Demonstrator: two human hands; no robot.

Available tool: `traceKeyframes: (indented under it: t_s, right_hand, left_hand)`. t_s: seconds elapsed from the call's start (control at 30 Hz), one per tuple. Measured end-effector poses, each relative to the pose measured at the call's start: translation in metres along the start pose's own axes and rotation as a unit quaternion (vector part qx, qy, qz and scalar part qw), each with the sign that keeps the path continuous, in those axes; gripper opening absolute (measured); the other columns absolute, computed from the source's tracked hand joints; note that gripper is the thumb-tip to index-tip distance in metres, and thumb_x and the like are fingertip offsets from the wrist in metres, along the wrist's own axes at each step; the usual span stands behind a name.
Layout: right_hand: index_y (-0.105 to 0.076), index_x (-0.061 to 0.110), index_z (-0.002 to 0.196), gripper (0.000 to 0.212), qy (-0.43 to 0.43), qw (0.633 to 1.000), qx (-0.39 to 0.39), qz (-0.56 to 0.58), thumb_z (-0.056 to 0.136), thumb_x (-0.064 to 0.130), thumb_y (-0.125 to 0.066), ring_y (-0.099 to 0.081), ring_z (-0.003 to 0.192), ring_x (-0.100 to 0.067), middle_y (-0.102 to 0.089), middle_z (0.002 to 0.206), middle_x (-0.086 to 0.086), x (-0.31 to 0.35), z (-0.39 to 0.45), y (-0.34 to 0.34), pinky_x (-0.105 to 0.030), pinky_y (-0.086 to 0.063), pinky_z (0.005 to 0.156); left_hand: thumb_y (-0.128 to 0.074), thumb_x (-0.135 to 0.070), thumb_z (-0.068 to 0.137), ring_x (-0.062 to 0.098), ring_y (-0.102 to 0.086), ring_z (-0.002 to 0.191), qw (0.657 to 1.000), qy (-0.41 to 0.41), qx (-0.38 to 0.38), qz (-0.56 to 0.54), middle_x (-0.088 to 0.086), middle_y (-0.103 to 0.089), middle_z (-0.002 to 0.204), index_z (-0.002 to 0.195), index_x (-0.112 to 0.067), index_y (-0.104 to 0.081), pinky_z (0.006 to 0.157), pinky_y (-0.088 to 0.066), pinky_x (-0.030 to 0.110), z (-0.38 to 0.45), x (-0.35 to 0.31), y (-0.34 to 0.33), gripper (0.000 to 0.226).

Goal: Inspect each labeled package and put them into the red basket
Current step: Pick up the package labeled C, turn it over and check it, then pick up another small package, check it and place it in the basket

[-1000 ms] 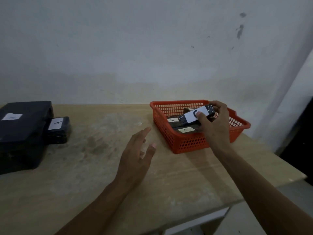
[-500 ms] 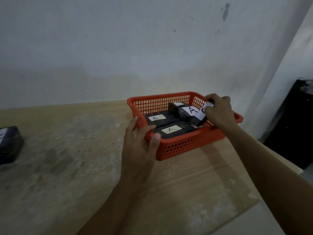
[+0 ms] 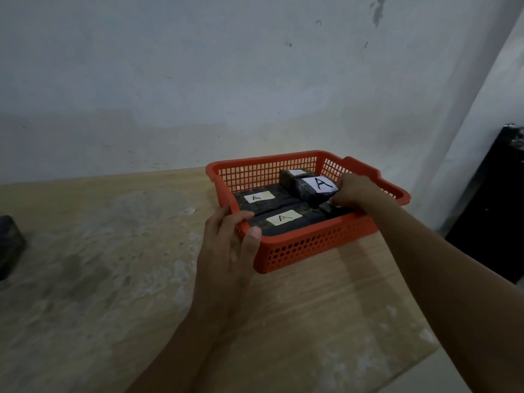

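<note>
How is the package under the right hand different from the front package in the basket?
The package by the right hand has a big white label with a bold A; the front package has a smaller, yellowish label. The first sits higher, atop others; the front one lies flat, untouched. Both are dark, marked A.

A pale wooden table (image 3: 119, 279) with a worn, blotchy top stands against a whitish wall. On it, toward the far right corner, sits a red plastic mesh basket (image 3: 309, 245). At the left edge lies a dark wrapped package (image 3: 10, 245), only partly in view.
</note>
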State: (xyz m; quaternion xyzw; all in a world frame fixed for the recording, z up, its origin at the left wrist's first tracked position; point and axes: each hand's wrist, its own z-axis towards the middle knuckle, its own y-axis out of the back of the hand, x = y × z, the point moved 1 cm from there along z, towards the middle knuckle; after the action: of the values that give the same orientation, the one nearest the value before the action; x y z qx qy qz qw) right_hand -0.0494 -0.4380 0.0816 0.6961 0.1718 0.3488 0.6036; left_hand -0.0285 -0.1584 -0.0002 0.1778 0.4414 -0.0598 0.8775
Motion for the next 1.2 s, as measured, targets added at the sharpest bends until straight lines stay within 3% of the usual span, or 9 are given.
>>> traceKeyframes:
  t_s: [0.13, 0.23, 0.37, 0.57, 0.73, 0.9, 1.0, 1.1, 1.2]
  right_hand:
    - [-0.058, 0.007, 0.105, 0.037, 0.013, 1.0, 0.007, 0.018, 0.086, 0.034, -0.076, -0.061, 0.105, -0.031, -0.064, 0.11, -0.016, -0.002, 0.004, 0.0, -0.04, -0.055, 0.084]
    - [-0.059, 0.008, 0.084, 0.03, 0.034, 0.998, 0.046, 0.021, 0.088, 0.033, -0.076, -0.057, 0.075, -0.019, -0.062, 0.085, -0.008, 0.001, 0.002, 0.001, -0.028, -0.043, 0.061]
    - [-0.068, 0.01, 0.099, 0.024, 0.074, 0.995, 0.052, 0.031, 0.09, 0.032, -0.073, -0.057, 0.091, -0.021, -0.062, 0.096, -0.005, 0.003, -0.002, 0.002, -0.031, -0.042, 0.076]
    - [-0.069, 0.008, 0.101, 0.015, 0.113, 0.988, -0.027, 0.098, 0.097, 0.01, -0.055, -0.065, 0.074, -0.017, -0.071, 0.096, -0.01, 0.0, -0.009, 0.002, -0.026, -0.05, 0.062]
    - [-0.059, 0.014, 0.098, 0.012, 0.114, 0.957, -0.164, 0.213, 0.102, 0.015, -0.048, -0.07, 0.053, -0.019, -0.069, 0.083, -0.009, -0.003, -0.025, 0.005, -0.023, -0.055, 0.046]
    - [-0.065, 0.017, 0.098, 0.011, 0.216, 0.913, -0.224, 0.263, 0.101, 0.018, -0.054, -0.069, 0.061, -0.023, -0.068, 0.078, -0.001, 0.006, -0.055, 0.008, -0.043, -0.062, 0.064]
    - [-0.066, 0.018, 0.095, 0.011, 0.247, 0.902, -0.225, 0.273, 0.1, 0.017, -0.056, -0.067, 0.068, -0.028, -0.067, 0.074, 0.002, 0.018, -0.078, 0.007, -0.038, -0.057, 0.065]
    - [-0.064, 0.022, 0.096, 0.011, 0.288, 0.896, -0.211, 0.263, 0.1, 0.015, -0.056, -0.063, 0.068, -0.011, -0.064, 0.077, 0.011, 0.035, -0.101, 0.005, -0.017, -0.049, 0.059]
    - [-0.065, 0.021, 0.095, 0.012, 0.334, 0.879, -0.196, 0.278, 0.099, 0.013, -0.058, -0.062, 0.072, -0.012, -0.066, 0.079, 0.007, 0.059, -0.126, -0.001, -0.019, -0.051, 0.063]
  left_hand:
    - [-0.036, -0.065, 0.086, -0.02, -0.039, 0.12, 1.0, -0.006, -0.002, -0.007, -0.016, -0.038, 0.139, 0.111, -0.058, -0.047, 0.078, -0.042, -0.002, 0.0, 0.001, 0.0, 0.028]
    - [-0.036, -0.065, 0.085, -0.024, -0.039, 0.117, 1.0, 0.0, 0.001, -0.019, -0.018, -0.038, 0.138, 0.11, -0.057, -0.048, 0.076, -0.041, -0.003, -0.001, 0.0, -0.001, 0.029]
    - [-0.037, -0.063, 0.083, -0.03, -0.037, 0.113, 1.0, 0.002, 0.003, -0.031, -0.014, -0.037, 0.137, 0.11, -0.054, -0.048, 0.073, -0.038, -0.006, -0.001, -0.003, -0.001, 0.03]
    - [-0.036, -0.065, 0.083, -0.028, -0.038, 0.113, 1.0, 0.006, 0.004, -0.03, -0.017, -0.038, 0.135, 0.111, -0.056, -0.047, 0.075, -0.04, -0.004, -0.001, -0.002, 0.0, 0.031]
    - [-0.036, -0.068, 0.083, -0.027, -0.039, 0.114, 1.0, 0.014, 0.002, -0.025, -0.021, -0.038, 0.134, 0.113, -0.059, -0.047, 0.075, -0.041, -0.003, -0.002, 0.001, 0.001, 0.033]
    - [-0.04, -0.061, 0.088, -0.028, -0.038, 0.114, 1.0, 0.005, -0.014, -0.011, -0.017, -0.04, 0.137, 0.129, -0.049, -0.047, 0.079, -0.04, -0.004, -0.004, 0.0, 0.002, 0.043]
    - [-0.037, -0.065, 0.088, -0.008, -0.045, 0.125, 1.0, -0.004, -0.019, -0.011, -0.015, -0.04, 0.141, 0.134, -0.048, -0.046, 0.091, -0.05, 0.013, -0.006, 0.001, 0.003, 0.05]
    - [-0.035, -0.067, 0.088, 0.004, -0.046, 0.129, 0.999, -0.001, -0.028, -0.016, -0.011, -0.04, 0.144, 0.136, -0.044, -0.046, 0.099, -0.052, 0.033, -0.009, -0.001, 0.006, 0.054]
    - [-0.035, -0.067, 0.091, 0.007, -0.045, 0.131, 0.999, -0.001, -0.044, -0.011, -0.012, -0.041, 0.144, 0.139, -0.04, -0.043, 0.098, -0.052, 0.043, -0.013, -0.005, 0.014, 0.056]
